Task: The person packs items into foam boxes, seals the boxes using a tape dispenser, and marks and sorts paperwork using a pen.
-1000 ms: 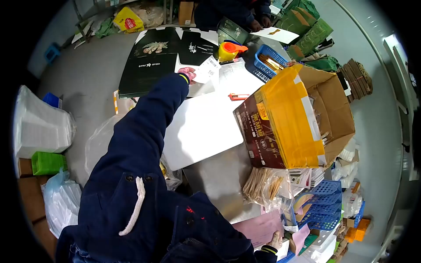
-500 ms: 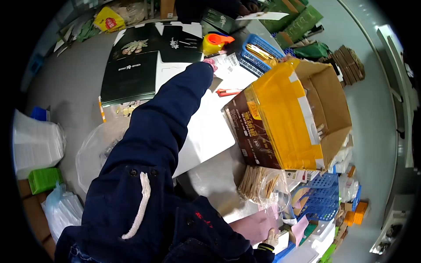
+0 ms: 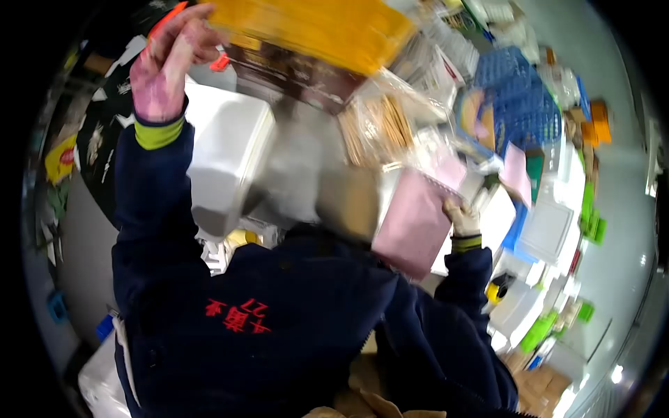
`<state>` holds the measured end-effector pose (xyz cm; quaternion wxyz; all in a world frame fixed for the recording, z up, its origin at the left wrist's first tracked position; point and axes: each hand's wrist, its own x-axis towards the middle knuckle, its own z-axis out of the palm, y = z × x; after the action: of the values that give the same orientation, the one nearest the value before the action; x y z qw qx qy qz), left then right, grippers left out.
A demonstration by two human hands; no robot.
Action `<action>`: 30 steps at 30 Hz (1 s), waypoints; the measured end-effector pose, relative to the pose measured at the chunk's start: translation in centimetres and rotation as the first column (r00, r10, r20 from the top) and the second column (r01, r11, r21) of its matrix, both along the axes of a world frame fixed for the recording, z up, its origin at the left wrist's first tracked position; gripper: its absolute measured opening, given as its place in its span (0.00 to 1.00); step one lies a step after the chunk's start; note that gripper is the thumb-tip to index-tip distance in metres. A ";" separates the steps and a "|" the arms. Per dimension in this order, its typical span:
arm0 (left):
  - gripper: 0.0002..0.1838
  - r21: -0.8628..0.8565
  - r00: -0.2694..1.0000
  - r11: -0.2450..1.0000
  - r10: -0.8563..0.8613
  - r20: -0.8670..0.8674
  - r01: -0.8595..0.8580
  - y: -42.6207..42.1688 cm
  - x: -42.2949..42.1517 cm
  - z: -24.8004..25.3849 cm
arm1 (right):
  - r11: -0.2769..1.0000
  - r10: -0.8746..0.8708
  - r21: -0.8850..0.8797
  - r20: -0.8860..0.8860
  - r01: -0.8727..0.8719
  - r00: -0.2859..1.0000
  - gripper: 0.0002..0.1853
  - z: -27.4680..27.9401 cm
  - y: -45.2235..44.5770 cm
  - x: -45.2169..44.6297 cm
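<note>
My left hand [image 3: 167,70] is raised at the upper left, its fingers partly bent and apart, with nothing visible between them. Part of an orange object shows beside its fingers. Below and to the right of that hand lies a white board or stack of sheets [image 3: 226,132]. At the right, my right hand [image 3: 465,217] grips the edge of a pink sheet pad [image 3: 416,219]. Plastic-wrapped wooden sticks [image 3: 383,129] lie just above the pad.
The yellow and brown carton [image 3: 313,31] stands at the top. A blue basket rack [image 3: 519,97] is at the upper right. Dark printed box board [image 3: 97,146] shows at the left. A small red tool [image 3: 219,63] lies near the carton.
The view has swung toward the right side of the bench. My left hand has come back from the label and no longer shows it. My right hand still has the pink pad.
</note>
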<state>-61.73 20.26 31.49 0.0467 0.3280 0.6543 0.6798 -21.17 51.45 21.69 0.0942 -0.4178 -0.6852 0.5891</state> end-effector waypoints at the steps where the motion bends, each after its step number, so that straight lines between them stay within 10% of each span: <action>1: 0.17 -0.050 0.990 0.990 -0.128 0.062 0.131 1.7 4.0 1.5 | 0.997 0.076 0.008 0.084 -0.077 0.994 0.05 -0.8 1.4 0.9; 2: 0.20 0.154 0.873 0.874 -0.478 0.095 0.462 3.7 6.5 -0.6 | 0.969 0.052 -0.221 -0.265 -0.113 0.963 0.06 -2.6 1.9 1.3; 4: 0.27 -0.012 0.640 0.643 -0.759 0.119 0.766 7.2 11.5 -1.5 | 0.965 0.195 -0.170 -0.032 -0.198 0.980 0.04 0.6 0.7 -0.1; 5: 0.31 -0.370 0.647 0.561 -0.744 0.168 0.741 9.2 14.2 -0.8 | 0.949 0.244 -0.210 0.021 -0.234 0.970 0.04 0.8 0.9 0.2; 7: 0.34 -0.370 0.656 0.763 -0.646 -0.391 0.530 12.5 18.9 -4.6 | 0.879 0.351 -0.328 -0.043 -0.345 0.935 0.06 1.9 0.3 -0.2; 13: 0.31 -0.466 0.625 0.495 -0.762 0.173 0.733 20.1 27.3 -10.6 | 0.810 0.579 -0.058 -0.068 -0.583 0.812 0.09 -1.1 2.6 3.9; 16: 0.19 -0.504 0.620 0.421 -0.710 0.334 0.754 22.5 29.9 -13.5 | 0.855 0.424 -0.241 -0.187 -0.460 0.886 0.15 -2.2 5.0 8.0; 21: 0.13 -0.178 0.717 0.759 -0.471 0.514 0.627 25.8 30.5 -15.1 | 0.957 0.020 -0.275 -0.255 -0.093 0.967 0.26 -5.4 10.6 16.1; 23: 0.17 -0.723 0.845 0.457 -0.404 0.350 0.518 25.4 29.0 -15.1 | 0.938 -0.250 -0.311 -0.294 0.155 0.922 0.25 -7.0 12.2 18.7; 25: 0.15 -0.112 0.622 0.812 -0.342 0.705 0.573 22.7 29.1 -22.7 | 0.909 -0.348 -0.315 -0.213 0.273 0.913 0.24 -8.6 13.2 20.7; 27: 0.14 -0.610 0.868 0.648 -0.174 0.464 0.456 21.6 29.6 -21.7 | 0.908 -0.347 -0.308 -0.174 0.284 0.922 0.24 -10.3 13.5 21.3; 30: 0.14 -0.336 0.697 0.854 -0.043 0.716 0.398 19.7 30.6 -24.9 | 0.921 -0.325 -0.309 -0.266 0.239 0.908 0.22 -11.3 13.4 20.2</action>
<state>-31.10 40.00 6.56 0.4460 0.1108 0.6872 0.5626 -1.01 64.81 10.44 0.2284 -0.4237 -0.5069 0.7150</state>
